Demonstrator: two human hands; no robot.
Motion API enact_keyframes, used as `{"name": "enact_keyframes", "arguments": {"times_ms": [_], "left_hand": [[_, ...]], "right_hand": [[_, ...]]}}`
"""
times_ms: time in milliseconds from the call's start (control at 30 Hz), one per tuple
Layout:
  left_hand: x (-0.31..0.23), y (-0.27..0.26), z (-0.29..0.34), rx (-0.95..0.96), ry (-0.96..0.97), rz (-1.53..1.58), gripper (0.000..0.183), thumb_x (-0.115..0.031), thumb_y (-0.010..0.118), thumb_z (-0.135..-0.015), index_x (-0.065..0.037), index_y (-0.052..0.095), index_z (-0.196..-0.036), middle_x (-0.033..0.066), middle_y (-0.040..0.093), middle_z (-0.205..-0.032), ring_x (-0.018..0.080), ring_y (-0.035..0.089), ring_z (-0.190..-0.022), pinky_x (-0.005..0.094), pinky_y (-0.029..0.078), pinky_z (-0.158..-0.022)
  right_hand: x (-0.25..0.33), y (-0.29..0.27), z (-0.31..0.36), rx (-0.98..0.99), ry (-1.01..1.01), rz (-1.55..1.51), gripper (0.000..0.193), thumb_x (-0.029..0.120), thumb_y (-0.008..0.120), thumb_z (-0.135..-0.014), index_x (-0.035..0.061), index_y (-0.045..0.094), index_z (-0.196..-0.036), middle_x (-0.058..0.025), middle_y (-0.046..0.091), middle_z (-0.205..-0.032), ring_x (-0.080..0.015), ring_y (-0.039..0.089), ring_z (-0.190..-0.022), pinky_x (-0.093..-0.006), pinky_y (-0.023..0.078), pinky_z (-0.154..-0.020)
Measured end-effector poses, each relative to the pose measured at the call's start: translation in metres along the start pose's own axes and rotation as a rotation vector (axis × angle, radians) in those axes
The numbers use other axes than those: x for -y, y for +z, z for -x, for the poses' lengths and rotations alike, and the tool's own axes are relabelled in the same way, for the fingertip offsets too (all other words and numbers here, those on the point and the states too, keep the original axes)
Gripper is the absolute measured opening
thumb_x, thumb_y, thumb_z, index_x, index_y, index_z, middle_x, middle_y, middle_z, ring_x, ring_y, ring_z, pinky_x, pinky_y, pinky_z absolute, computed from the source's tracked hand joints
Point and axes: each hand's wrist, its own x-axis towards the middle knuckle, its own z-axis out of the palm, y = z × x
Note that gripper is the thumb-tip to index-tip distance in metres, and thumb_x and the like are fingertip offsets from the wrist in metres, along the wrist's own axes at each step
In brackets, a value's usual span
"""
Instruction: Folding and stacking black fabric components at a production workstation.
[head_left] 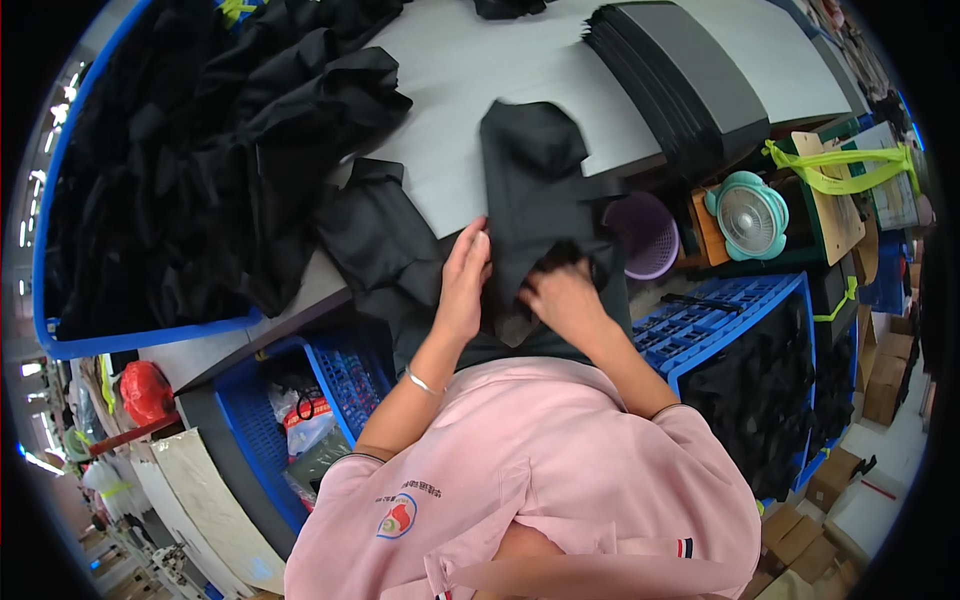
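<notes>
A black fabric piece (530, 190) lies over the table's near edge and hangs toward my lap, its far end puffed up and slightly blurred. My left hand (464, 285) rests along its left side with the fingers stretched out. Closer to me, my right hand (568, 302) has its fingers curled into a bunched part of the same piece, and the fingertips are partly hidden in the folds. Just left of my left hand, another black fabric piece (385, 230) drapes over the table edge.
A large blue-rimmed basket (150, 345) heaped with black fabric fills the left. On the grey table (440, 70), a stack of flat black pieces (690, 70) stands back right. Right of me are a purple basket (645, 235), turquoise fan (750, 215) and blue crate (740, 310). Another blue crate (245, 430) sits lower left.
</notes>
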Motion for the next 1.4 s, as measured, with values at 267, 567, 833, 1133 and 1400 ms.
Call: {"name": "enact_keyframes", "arguments": {"times_ms": [267,567,833,1133,1400], "left_hand": [[0.012,0.013,-0.005,0.204,0.059,0.018,0.049,-0.033,0.056,-0.104,0.0,0.05,-0.139,0.0057,0.061,-0.131,0.0138,0.057,-0.117,0.0297,0.043,-0.103],[0.038,0.007,0.01,0.316,-0.159,0.054,0.047,-0.04,0.051,-0.104,-0.003,0.059,-0.132,0.0063,0.066,-0.124,0.0153,0.063,-0.111,0.0315,0.05,-0.098],[0.034,-0.019,0.034,0.341,-0.218,0.464,0.067,-0.056,0.041,-0.102,-0.004,0.046,-0.145,0.0119,0.056,-0.141,0.0262,0.057,-0.126,0.0416,0.046,-0.106],[0.051,-0.031,0.065,0.106,-0.095,0.149,0.014,-0.016,0.066,-0.097,-0.002,0.068,-0.099,0.0057,0.071,-0.096,0.0127,0.068,-0.085,0.0321,0.059,-0.083],[0.051,-0.033,0.045,-0.167,-0.069,-0.038,0.021,-0.019,0.075,-0.091,-0.004,0.068,-0.079,0.0047,0.067,-0.074,0.0098,0.062,-0.064,0.0237,0.052,-0.057]], "right_hand": [[-0.015,-0.068,0.066,-0.781,0.292,-0.475,0.011,0.006,0.073,-0.085,0.0008,0.071,-0.094,-0.0133,0.071,-0.097,-0.0259,0.07,-0.088,-0.0314,0.054,-0.077],[-0.061,-0.029,0.079,-0.077,0.462,-1.765,0.024,0.017,0.074,-0.089,0.0052,0.071,-0.109,0.0008,0.071,-0.099,-0.0075,0.065,-0.088,-0.0223,0.05,-0.077],[-0.078,0.008,0.017,-0.346,0.587,-1.878,0.016,0.019,0.075,-0.089,0.0118,0.067,-0.101,0.0004,0.07,-0.097,-0.0118,0.065,-0.089,-0.027,0.049,-0.079],[-0.063,0.019,0.001,-0.363,0.715,-1.816,0.025,0.02,0.076,-0.09,0.0099,0.064,-0.109,-0.001,0.067,-0.106,-0.0136,0.062,-0.1,-0.035,0.047,-0.086],[-0.077,-0.005,-0.006,-0.666,0.626,-1.522,0.059,0.046,0.057,-0.099,0.0023,0.053,-0.138,-0.0079,0.059,-0.132,-0.0201,0.054,-0.12,-0.0355,0.039,-0.102]]}}
